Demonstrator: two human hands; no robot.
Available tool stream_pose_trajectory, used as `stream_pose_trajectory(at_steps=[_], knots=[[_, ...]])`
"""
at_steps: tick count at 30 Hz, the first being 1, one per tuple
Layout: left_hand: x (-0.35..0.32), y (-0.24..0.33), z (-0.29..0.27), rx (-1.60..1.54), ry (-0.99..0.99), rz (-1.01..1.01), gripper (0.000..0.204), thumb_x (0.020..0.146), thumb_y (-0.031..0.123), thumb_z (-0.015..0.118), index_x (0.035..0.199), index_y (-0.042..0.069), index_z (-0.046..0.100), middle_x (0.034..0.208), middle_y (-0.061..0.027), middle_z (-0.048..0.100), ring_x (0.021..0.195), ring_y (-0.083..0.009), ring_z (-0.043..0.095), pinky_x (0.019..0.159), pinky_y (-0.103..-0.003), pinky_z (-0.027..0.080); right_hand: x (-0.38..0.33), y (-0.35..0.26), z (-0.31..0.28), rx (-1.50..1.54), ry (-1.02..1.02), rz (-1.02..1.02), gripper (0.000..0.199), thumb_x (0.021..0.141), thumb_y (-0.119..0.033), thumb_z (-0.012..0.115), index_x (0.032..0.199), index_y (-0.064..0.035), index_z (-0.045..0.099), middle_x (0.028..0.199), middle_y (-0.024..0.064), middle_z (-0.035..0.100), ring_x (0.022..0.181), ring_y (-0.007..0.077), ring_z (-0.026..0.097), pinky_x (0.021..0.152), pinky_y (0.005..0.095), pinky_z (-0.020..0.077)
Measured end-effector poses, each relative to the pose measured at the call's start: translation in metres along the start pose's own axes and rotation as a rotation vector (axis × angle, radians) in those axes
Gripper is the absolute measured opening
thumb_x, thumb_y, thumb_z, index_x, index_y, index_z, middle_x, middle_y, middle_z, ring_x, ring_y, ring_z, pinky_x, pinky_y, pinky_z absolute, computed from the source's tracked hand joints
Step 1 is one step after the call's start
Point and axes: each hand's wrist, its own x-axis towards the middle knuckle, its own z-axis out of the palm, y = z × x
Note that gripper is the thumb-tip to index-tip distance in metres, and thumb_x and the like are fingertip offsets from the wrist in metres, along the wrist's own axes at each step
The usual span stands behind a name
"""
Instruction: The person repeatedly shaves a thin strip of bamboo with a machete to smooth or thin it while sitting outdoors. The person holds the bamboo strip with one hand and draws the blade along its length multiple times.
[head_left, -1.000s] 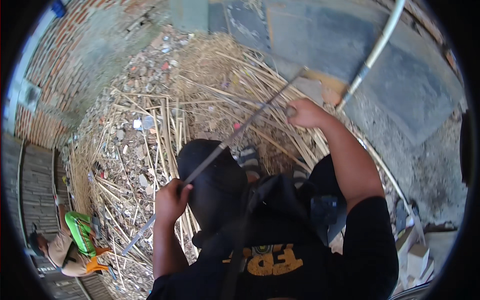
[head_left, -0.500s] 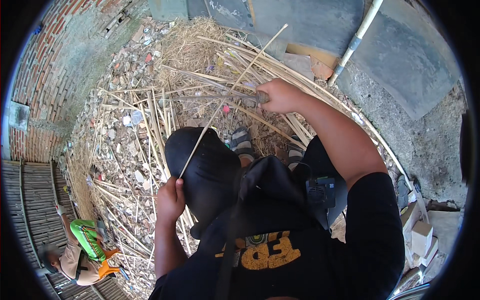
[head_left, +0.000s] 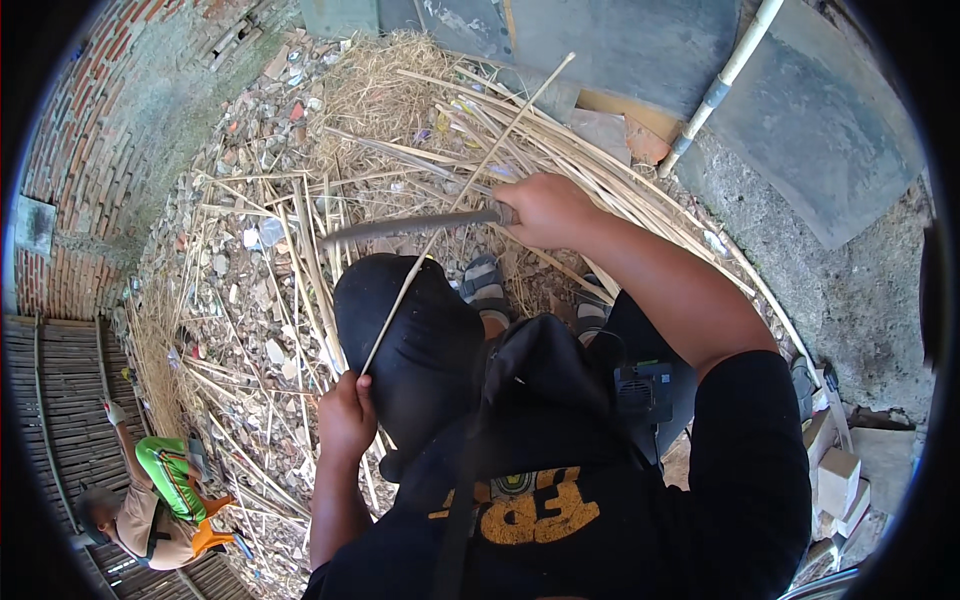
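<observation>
My left hand (head_left: 346, 415) is closed round the near end of a thin bamboo strip (head_left: 402, 292), pinched between thumb and fingers. The strip slants up and away to the right, passing over my black-clad knee (head_left: 400, 310). In my right hand (head_left: 548, 210) is the handle of a machete (head_left: 410, 226), its long, slightly curved dark blade pointing left. The blade crosses the strip about midway along it; whether it touches cannot be told. Most of the machete's handle is hidden by my fingers.
Bamboo strips (head_left: 610, 175) lie in a bundle beyond my right hand, others scattered over rubble. Dry shavings (head_left: 385, 85) heap at the far side. A bamboo pole (head_left: 722, 88) leans by grey panels. Another person (head_left: 160, 510) sits at the lower left beside a slatted bamboo wall.
My right hand has come slightly nearer and left, bringing the machete closer along the strip. Its blade has turned, showing more of its flat. My left hand stays almost in place.
</observation>
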Motion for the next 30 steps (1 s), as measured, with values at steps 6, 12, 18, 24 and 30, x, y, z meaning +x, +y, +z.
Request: stream_pose_trajectory(at_steps=[6, 12, 18, 24, 30], knots=[[0.012, 0.009, -0.004, -0.013, -0.071, -0.013, 0.033, 0.106, 0.027, 0.049, 0.085, 0.002, 0.055, 0.066, -0.0252, 0.060, 0.064, -0.0492, 0.060, 0.057, -0.056, 0.044, 0.001, 0.001, 0.001, 0.037, -0.010, 0.075, 0.028, 0.077, -0.026, 0.075, 0.097, -0.0103, 0.065, 0.077, 0.0186, 0.067, 0.080, 0.0416, 0.067, 0.070, 0.0523, 0.0522], [0.002, 0.018, -0.011, 0.053, -0.028, -0.073, 0.034, 0.106, 0.028, 0.050, 0.084, 0.002, 0.056, 0.067, -0.0260, 0.061, 0.066, -0.0497, 0.061, 0.059, -0.056, 0.046, 0.003, -0.016, -0.005, -0.040, 0.008, 0.049, 0.023, 0.078, -0.021, 0.070, 0.100, -0.0128, 0.066, 0.088, 0.0140, 0.070, 0.089, 0.0372, 0.069, 0.075, 0.0512, 0.0545], [0.007, 0.022, -0.007, 0.072, -0.037, -0.024, 0.033, 0.105, 0.029, 0.051, 0.085, 0.003, 0.056, 0.067, -0.0261, 0.060, 0.067, -0.0500, 0.061, 0.060, -0.058, 0.045, -0.003, 0.049, 0.001, -0.028, 0.128, 0.242, 0.029, 0.078, -0.021, 0.069, 0.105, -0.0085, 0.066, 0.086, 0.0183, 0.070, 0.082, 0.0418, 0.068, 0.073, 0.0525, 0.0543], [0.012, 0.013, -0.013, -0.089, -0.080, -0.037, 0.038, 0.106, 0.030, 0.048, 0.082, 0.001, 0.053, 0.066, -0.0269, 0.058, 0.066, -0.0509, 0.058, 0.059, -0.055, 0.042, -0.010, -0.013, -0.010, -0.034, -0.008, 0.006, 0.028, 0.077, -0.018, 0.069, 0.103, -0.0086, 0.065, 0.086, 0.0184, 0.070, 0.081, 0.0421, 0.067, 0.071, 0.0520, 0.0543], [0.015, 0.007, -0.009, -0.178, -0.099, -0.057, 0.037, 0.106, 0.029, 0.048, 0.084, 0.000, 0.057, 0.070, -0.0256, 0.060, 0.069, -0.0479, 0.060, 0.060, -0.051, 0.044, -0.007, 0.023, -0.011, 0.149, -0.006, 0.115, 0.028, 0.074, -0.017, 0.072, 0.100, -0.0064, 0.066, 0.083, 0.0199, 0.068, 0.082, 0.0415, 0.067, 0.073, 0.0487, 0.0534]])
